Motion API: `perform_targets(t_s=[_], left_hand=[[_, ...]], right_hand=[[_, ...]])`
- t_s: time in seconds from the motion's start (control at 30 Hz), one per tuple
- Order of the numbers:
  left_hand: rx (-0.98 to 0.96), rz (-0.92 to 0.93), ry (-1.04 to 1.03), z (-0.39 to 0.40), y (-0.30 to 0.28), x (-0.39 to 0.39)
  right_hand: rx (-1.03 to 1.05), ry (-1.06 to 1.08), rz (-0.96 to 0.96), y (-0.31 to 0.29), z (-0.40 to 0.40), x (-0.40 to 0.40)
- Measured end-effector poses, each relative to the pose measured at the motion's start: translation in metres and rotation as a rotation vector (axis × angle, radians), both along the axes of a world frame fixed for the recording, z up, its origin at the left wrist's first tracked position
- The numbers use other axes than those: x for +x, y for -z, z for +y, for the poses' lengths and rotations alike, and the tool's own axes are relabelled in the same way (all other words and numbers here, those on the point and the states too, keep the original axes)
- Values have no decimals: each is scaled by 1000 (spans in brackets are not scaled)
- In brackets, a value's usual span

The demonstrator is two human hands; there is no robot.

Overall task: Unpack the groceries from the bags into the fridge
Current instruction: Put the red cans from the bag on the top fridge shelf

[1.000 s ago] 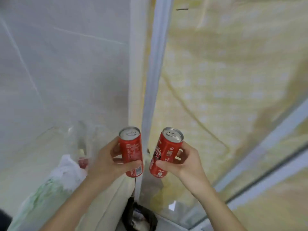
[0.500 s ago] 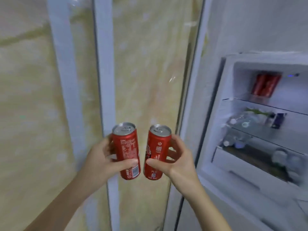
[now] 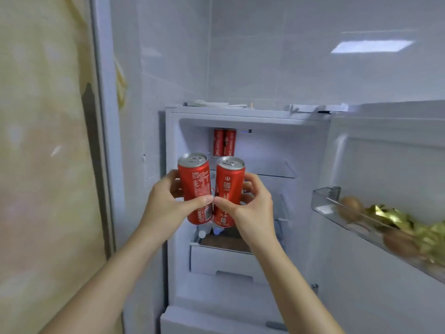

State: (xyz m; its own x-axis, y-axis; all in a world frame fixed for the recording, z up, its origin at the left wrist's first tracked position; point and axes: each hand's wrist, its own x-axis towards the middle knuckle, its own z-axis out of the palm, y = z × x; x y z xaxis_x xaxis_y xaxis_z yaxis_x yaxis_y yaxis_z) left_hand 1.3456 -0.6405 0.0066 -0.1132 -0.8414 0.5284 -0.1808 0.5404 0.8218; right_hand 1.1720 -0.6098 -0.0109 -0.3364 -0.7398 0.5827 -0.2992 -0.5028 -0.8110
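Now left hand (image 3: 166, 203) wraps left can (image 3: 196, 189), right hand (image 3: 250, 206) wraps right can (image 3: 228, 191), both before open fridge (image 3: 240, 121). Best lift toward 12 o'clock, stand cans upright beside two cans on top shelf (image 3: 224, 142).

Bright, even, cool indoor light. Glare patch on wall tiles (image 3: 372, 46), likely ceiling lamp reflection. Fridge (image 3: 240, 145) interior lit, faintly bluish. Overall soft focus; door shelf (image 3: 323, 201) contents blurred at right edge. Wide-angle bending at frame borders. Shadows faint.
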Motion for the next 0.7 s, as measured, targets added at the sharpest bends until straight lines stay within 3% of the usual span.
perform_targets(t_s=[0.37, 0.7], left_hand=[[-39, 96, 223, -151, -37, -132], [-36, 58, 248, -256, -27, -209]], right_hand=[[-63, 393, -61, -50, -110, -84], [-45, 473, -109, -45, -207, -145]])
